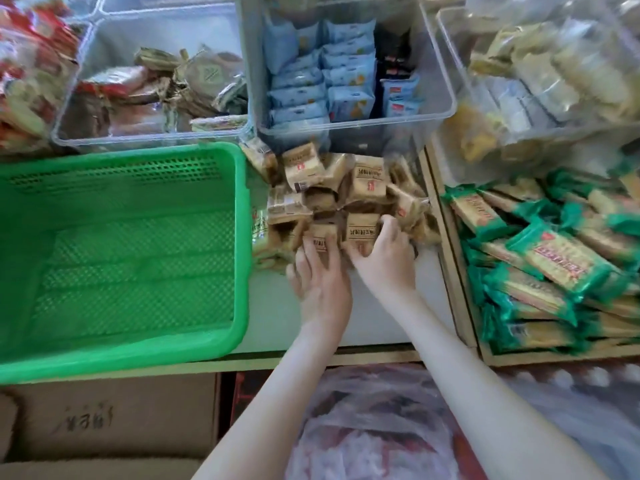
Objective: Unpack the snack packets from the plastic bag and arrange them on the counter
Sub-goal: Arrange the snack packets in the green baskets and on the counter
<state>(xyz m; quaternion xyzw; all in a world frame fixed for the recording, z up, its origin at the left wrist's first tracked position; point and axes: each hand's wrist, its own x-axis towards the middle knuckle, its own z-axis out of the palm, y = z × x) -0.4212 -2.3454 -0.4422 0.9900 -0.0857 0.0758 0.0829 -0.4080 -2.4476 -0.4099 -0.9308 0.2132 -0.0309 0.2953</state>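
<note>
We see a heap of tan snack packets (346, 192) lying on the white surface (273, 306), between the green basket (121, 351) and a wooden tray (450, 258) of green-wrapped bars (561, 261). The left hand (322, 275) rests with fingers extended on the heap's near edge, while the right hand (388, 258) curls fingers and thumb around one packet. The plastic bag (374, 427) lies below the surface's front edge.

Bare forearms (277, 393), left hand (322, 275), right hand (384, 258)
</note>
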